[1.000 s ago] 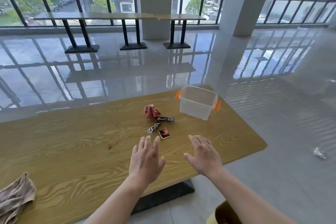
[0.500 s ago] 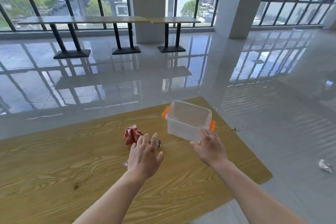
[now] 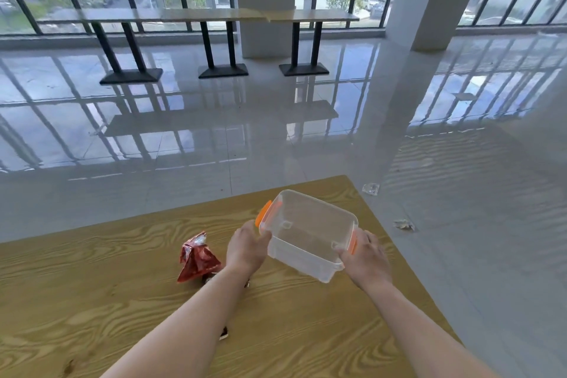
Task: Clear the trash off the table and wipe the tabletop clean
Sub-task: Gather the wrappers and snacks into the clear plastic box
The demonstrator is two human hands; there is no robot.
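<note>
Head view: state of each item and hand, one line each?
clear bin: lidless, empty, tilted, gripped at both ends
left hand: closed on the bin's left end
right hand: closed on the bin's right end
red wrapper: crumpled, lying on table
wooden table: wrappers not yet cleared

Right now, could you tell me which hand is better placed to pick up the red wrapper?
Probably the left hand. It grips the clear bin at the end nearest the red wrapper, which lies just beside it. The right hand holds the far end and could keep the bin steady.
</note>
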